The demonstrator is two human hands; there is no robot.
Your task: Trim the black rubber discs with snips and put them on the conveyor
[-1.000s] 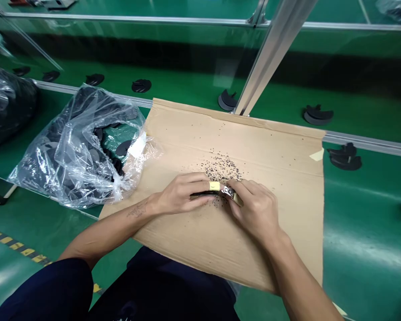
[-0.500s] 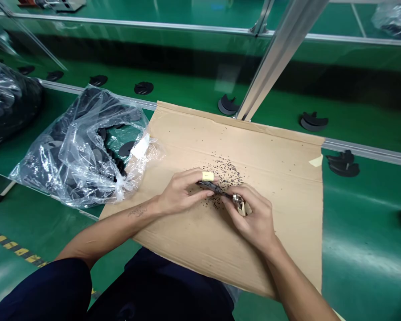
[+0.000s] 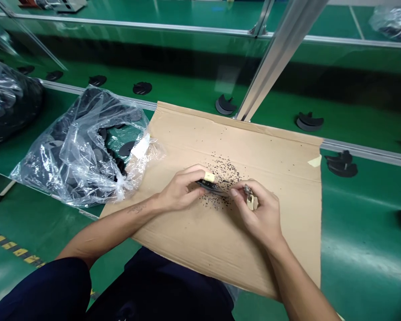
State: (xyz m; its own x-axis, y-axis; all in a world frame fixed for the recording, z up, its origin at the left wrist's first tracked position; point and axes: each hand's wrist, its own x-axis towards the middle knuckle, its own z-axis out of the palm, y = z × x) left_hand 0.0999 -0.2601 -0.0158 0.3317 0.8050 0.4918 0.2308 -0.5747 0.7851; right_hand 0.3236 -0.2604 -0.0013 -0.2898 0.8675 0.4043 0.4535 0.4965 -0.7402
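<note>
My left hand (image 3: 183,189) is closed around a thin black plastic part (image 3: 211,186), pinched between thumb and fingers over the cardboard sheet (image 3: 194,240). Yellowish tape wraps one of its fingers. In my right hand (image 3: 259,209) sits a small metal tool (image 3: 247,191); its kind is mostly hidden by the curled fingers. Pale tape (image 3: 252,203) shows beside the metal. The right thumb and fingertip are close to the part's right end, and whether they touch it I cannot tell. Tiny black bits (image 3: 229,169) lie scattered on the cardboard beneath both hands.
A clear plastic bag (image 3: 70,147) of black parts lies left of the cardboard, with another full bag (image 3: 10,102) beyond. Several black curved parts, one (image 3: 309,121) at right, sit on the green surface behind a metal rail. A slanted metal post (image 3: 277,58) rises behind the cardboard.
My right hand has moved a little right with the metal tool, away from the black part. The left hand has tilted the part. The black parts behind the rail have shifted slightly left.
</note>
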